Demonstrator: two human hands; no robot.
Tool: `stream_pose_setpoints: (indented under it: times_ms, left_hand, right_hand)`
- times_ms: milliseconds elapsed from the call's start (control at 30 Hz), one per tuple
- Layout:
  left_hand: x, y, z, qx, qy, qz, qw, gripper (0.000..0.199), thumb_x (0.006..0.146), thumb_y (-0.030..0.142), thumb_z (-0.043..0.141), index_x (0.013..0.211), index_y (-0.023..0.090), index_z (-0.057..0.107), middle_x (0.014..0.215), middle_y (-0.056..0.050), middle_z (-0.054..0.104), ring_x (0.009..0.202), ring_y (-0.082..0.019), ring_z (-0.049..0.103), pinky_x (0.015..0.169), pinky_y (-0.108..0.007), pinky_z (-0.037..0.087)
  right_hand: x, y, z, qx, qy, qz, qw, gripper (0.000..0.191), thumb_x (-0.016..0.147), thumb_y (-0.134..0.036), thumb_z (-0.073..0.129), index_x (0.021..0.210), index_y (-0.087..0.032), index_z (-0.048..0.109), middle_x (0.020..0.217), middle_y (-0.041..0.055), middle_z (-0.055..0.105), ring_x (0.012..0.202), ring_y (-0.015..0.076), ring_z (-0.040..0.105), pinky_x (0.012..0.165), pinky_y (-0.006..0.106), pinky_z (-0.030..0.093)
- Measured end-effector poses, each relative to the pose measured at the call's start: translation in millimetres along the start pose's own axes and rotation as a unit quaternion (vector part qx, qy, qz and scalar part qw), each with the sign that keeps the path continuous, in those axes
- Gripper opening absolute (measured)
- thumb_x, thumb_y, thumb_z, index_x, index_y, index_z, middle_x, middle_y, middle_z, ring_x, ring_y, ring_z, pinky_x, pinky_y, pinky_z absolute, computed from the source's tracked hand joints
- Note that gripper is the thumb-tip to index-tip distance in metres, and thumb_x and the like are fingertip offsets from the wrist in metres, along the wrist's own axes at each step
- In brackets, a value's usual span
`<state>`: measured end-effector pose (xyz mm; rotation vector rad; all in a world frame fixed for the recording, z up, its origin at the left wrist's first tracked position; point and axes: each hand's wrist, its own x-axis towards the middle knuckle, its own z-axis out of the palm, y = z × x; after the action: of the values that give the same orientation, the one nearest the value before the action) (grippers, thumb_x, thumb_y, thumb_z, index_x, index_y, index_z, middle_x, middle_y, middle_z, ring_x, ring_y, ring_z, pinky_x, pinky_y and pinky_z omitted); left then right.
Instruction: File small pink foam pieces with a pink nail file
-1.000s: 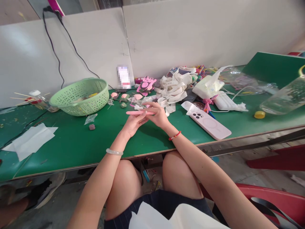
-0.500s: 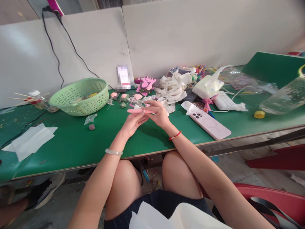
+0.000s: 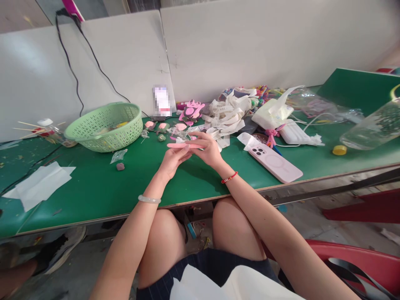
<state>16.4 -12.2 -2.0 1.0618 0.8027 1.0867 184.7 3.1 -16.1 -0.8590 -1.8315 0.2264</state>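
Over the green table point(image 3: 193, 183), a flat pink stick with a rounded end point(image 3: 176, 146) lies level between my two hands; what it is made of I cannot make out. My left hand point(image 3: 172, 162) holds it from below, thumb up against it. From the right, my right hand point(image 3: 208, 151) has its fingers over the stick's other end, which they partly hide. The fingertips of both hands meet there. Behind them lie small pink and dark lumps point(image 3: 162, 127) and a pink-and-black figure point(image 3: 192, 111).
A green basket point(image 3: 104, 129) stands at left, near white paper sheets point(image 3: 40, 183). White ribbon point(image 3: 228, 112) is heaped behind my right hand. Rightward lie a pink phone point(image 3: 276, 164), a tissue pack point(image 3: 273, 112), a yellow cap point(image 3: 339, 150) and a clear bottle point(image 3: 371, 125).
My left fingers have shifted slightly under my right hand. The pink stick and my right hand stay almost in place.
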Motion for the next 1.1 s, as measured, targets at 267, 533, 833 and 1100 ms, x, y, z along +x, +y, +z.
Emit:
stream_pose_setpoints:
  times_ms: [267,533,833,1100]
  left_hand:
    - [-0.4,3.3,-1.0,-0.027,0.023,-0.006,0.999,0.041,0.058,0.044,0.090,0.088,0.019,0.077,0.086,-0.004,0.076,0.087,-0.018,0.070,0.098,-0.037,0.048]
    - [0.6,7.3,-2.8,-0.048,0.046,0.006,0.998,0.037,0.063,0.044,0.087,0.085,0.019,0.074,0.090,-0.006,0.076,0.098,-0.022,0.071,0.101,-0.037,0.045]
    - [1.4,8.3,-6.4,-0.069,0.078,0.018,0.994,0.036,0.065,0.042,0.086,0.090,0.018,0.074,0.096,-0.007,0.076,0.100,-0.022,0.070,0.099,-0.036,0.047]
    - [2.3,10.0,-8.4,-0.076,0.104,0.022,0.991,0.034,0.068,0.042,0.085,0.090,0.019,0.073,0.094,-0.006,0.076,0.100,-0.021,0.071,0.098,-0.034,0.048]
  right_hand:
    - [1.0,-3.3,-2.4,0.033,0.003,0.017,0.999,0.021,0.090,-0.034,0.066,0.106,-0.027,0.077,0.127,0.0080,0.065,0.113,0.0261,0.062,0.096,0.043,0.052]
    - [2.8,-6.6,-4.2,0.034,0.024,0.040,0.998,0.027,0.088,-0.041,0.068,0.110,-0.027,0.075,0.121,0.0094,0.067,0.114,0.0269,0.062,0.101,0.046,0.049]
    - [3.6,-6.5,-5.7,0.078,0.052,0.034,0.995,0.029,0.085,-0.045,0.070,0.105,-0.024,0.077,0.119,0.0101,0.068,0.113,0.0257,0.062,0.097,0.042,0.051]
    - [4.9,-6.9,-7.6,0.072,0.058,0.090,0.992,0.029,0.082,-0.050,0.071,0.093,-0.024,0.077,0.114,0.0083,0.068,0.108,0.0246,0.063,0.088,0.039,0.054]
